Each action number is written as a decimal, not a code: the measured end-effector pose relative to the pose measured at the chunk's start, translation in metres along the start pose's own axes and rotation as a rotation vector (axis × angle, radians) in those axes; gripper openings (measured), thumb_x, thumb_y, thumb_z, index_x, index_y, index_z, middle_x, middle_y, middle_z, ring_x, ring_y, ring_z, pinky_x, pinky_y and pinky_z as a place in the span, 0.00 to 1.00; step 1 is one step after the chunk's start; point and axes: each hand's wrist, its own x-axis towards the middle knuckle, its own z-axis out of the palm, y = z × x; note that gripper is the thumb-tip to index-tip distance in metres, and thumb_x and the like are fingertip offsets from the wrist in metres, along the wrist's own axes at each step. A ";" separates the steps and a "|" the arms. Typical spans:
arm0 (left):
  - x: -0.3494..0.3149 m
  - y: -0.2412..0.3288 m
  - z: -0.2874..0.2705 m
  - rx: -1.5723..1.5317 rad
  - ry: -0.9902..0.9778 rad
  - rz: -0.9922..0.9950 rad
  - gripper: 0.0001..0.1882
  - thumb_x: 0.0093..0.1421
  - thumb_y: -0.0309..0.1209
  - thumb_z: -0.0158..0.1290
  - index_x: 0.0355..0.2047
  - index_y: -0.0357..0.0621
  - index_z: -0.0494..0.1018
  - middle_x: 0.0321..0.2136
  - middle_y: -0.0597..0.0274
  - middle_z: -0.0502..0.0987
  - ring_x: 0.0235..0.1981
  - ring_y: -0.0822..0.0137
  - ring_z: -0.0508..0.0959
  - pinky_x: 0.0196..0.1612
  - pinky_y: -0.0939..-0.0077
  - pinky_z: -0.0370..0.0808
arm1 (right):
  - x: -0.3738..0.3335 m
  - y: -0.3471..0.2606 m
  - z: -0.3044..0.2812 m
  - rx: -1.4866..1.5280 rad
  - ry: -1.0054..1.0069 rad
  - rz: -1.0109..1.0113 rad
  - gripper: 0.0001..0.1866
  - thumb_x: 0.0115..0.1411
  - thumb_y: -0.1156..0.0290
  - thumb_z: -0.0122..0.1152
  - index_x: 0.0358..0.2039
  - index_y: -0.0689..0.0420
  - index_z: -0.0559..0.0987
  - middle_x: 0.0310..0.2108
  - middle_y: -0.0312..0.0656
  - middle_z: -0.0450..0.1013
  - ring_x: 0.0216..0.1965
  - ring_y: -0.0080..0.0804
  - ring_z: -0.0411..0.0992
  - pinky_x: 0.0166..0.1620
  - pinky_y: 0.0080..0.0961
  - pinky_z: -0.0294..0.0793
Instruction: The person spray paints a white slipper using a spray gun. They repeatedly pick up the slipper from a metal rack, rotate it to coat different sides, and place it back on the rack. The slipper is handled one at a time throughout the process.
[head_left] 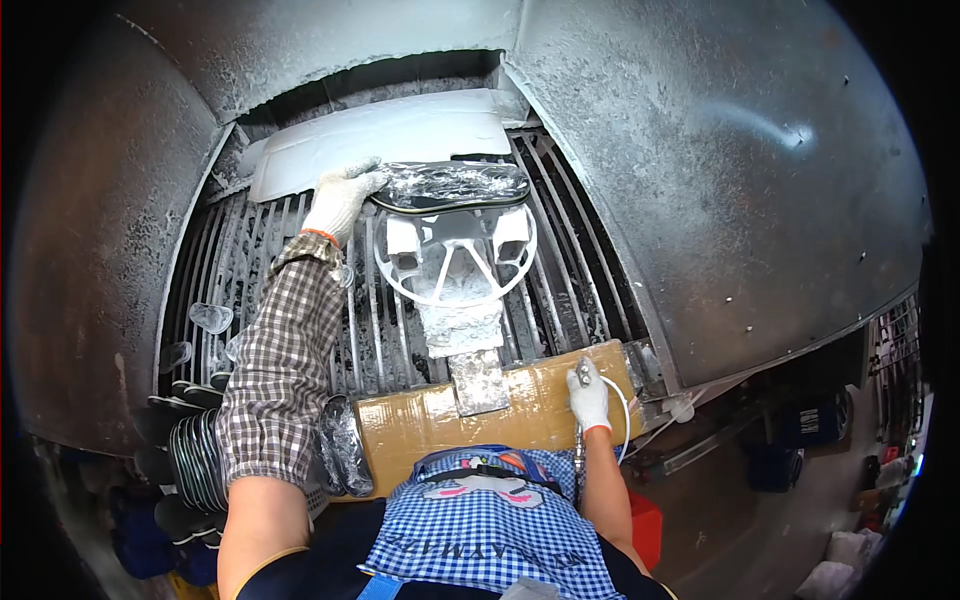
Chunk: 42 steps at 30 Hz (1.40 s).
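Observation:
My left hand [343, 200], in a white knit glove, grips the left end of a black oblong piece [452, 187] covered in shiny, crinkled film. It looks like a shoe sole and lies across the far part of a white round stand [462, 262] with blocks and spokes. Near my right side, my right hand [589, 398], also gloved, is closed around a small metal spray gun [585, 371]. A white hose [625, 420] curves down from it. Most of the gun's body is hidden by the hand.
Metal slats [570, 270] lie under the stand, between tall sheet-metal walls [720, 180]. White-coated cardboard [385, 137] lies at the back. Brown taped cardboard [415, 425] spans the front. Beside my left arm are another film-wrapped piece [343, 445] and a row of dark, rounded pieces [195, 450].

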 end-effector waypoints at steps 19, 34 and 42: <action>-0.058 -0.069 -0.003 -0.356 0.402 -0.100 0.30 0.69 0.38 0.61 0.67 0.40 0.70 0.44 0.64 0.81 0.32 0.75 0.76 0.33 0.77 0.76 | 0.018 0.041 0.030 0.098 0.037 -0.061 0.33 0.68 0.66 0.66 0.71 0.60 0.71 0.43 0.42 0.81 0.29 0.24 0.75 0.33 0.27 0.78; -0.175 -0.125 0.090 -1.047 -0.139 -0.262 0.24 0.72 0.33 0.53 0.64 0.33 0.67 0.54 0.49 0.79 0.51 0.53 0.83 0.58 0.55 0.82 | -0.058 -0.194 -0.061 0.645 -0.319 -0.345 0.31 0.72 0.73 0.61 0.72 0.67 0.66 0.61 0.51 0.77 0.57 0.31 0.77 0.60 0.27 0.76; -0.168 -0.129 0.119 -1.118 -0.296 -0.354 0.19 0.74 0.36 0.51 0.60 0.37 0.71 0.50 0.53 0.80 0.49 0.59 0.83 0.53 0.60 0.83 | -0.104 -0.298 -0.079 0.861 -0.473 -0.616 0.33 0.70 0.80 0.60 0.73 0.68 0.63 0.66 0.51 0.72 0.60 0.32 0.75 0.62 0.28 0.75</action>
